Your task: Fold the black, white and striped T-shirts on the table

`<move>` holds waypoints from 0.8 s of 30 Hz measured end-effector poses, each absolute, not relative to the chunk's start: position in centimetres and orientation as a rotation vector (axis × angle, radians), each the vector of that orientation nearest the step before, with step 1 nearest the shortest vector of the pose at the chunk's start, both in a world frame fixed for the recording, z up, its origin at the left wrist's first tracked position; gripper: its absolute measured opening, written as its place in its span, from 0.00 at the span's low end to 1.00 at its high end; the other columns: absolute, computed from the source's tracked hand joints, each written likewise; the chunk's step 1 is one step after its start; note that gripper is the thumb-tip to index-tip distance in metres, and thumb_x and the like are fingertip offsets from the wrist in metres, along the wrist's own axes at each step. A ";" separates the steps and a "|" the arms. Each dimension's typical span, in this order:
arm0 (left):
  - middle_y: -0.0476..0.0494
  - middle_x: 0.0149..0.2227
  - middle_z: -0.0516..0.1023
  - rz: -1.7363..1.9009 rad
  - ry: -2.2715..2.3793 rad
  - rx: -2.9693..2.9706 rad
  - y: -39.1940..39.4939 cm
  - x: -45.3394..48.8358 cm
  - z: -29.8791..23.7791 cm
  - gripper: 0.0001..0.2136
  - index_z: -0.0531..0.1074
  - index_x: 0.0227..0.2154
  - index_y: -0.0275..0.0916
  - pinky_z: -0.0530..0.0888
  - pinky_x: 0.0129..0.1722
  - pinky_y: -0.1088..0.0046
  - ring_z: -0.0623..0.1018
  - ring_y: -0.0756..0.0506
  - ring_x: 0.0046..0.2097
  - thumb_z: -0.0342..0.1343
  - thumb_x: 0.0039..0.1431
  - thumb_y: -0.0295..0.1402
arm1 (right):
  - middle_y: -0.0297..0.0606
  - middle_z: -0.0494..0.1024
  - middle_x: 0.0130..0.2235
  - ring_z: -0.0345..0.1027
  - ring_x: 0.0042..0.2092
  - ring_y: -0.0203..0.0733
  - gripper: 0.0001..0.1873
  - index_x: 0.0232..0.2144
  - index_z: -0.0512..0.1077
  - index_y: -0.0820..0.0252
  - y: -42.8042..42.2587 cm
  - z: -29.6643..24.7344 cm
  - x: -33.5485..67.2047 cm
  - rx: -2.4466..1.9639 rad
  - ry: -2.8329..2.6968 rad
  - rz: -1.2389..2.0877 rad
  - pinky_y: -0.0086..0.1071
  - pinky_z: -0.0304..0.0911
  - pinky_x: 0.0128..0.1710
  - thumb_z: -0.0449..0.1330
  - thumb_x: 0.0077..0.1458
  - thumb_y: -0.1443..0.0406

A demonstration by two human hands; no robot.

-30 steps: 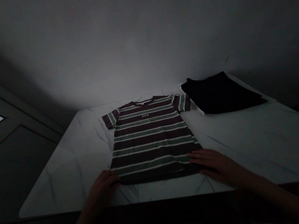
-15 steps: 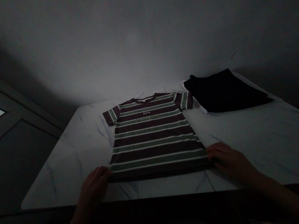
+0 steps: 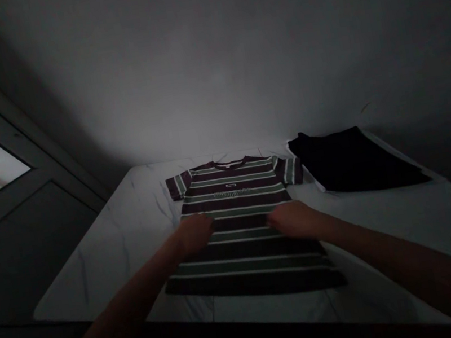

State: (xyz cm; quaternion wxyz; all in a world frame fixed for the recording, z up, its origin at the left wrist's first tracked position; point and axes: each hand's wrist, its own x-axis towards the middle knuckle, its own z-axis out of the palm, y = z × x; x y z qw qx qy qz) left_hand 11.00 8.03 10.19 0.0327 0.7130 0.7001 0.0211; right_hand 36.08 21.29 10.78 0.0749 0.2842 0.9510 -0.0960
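Note:
A short-sleeved striped T-shirt in dark maroon, green and white lies flat with its neckline toward the wall and its hem toward me. Over the left part of its middle is my left hand, and my right hand is over the right part. Both hands are smeared by motion with the fingers curled downward. Their fingertips are hidden, so I cannot tell whether they touch or grip the cloth.
The shirt rests on a white marble-patterned table. Folded black cloth with white beneath it lies at the back right. A grey wall stands behind, and a framed door is on the left.
My hands have left the shirt's bottom corners and moved inward and forward over its middle. The hem now lies slightly slanted. The camera view has shifted a little.

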 end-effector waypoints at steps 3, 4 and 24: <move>0.31 0.56 0.74 0.164 2.321 2.162 15.0 13.6 9.0 0.20 0.69 0.56 0.34 0.66 0.59 0.57 0.72 0.38 0.58 0.45 0.63 0.24 | 0.49 0.77 0.53 0.70 0.54 0.53 0.20 0.50 0.74 0.61 21.7 11.5 26.6 1.285 2.920 -0.309 0.47 0.61 0.55 0.45 0.67 0.63; 0.28 0.60 0.70 0.199 2.376 2.139 16.1 14.0 8.4 0.21 0.67 0.59 0.31 0.63 0.62 0.55 0.69 0.37 0.62 0.43 0.64 0.24 | 0.51 0.73 0.58 0.65 0.59 0.54 0.22 0.56 0.70 0.63 21.6 11.0 24.7 1.340 2.927 -0.293 0.48 0.57 0.58 0.44 0.68 0.63; 0.35 0.56 0.75 0.279 2.332 2.175 12.6 7.3 6.4 0.20 0.70 0.57 0.38 0.66 0.60 0.51 0.74 0.35 0.58 0.48 0.65 0.38 | 0.53 0.64 0.64 0.57 0.65 0.53 0.30 0.61 0.66 0.65 28.4 4.5 32.8 1.170 3.081 -0.043 0.50 0.52 0.64 0.43 0.68 0.53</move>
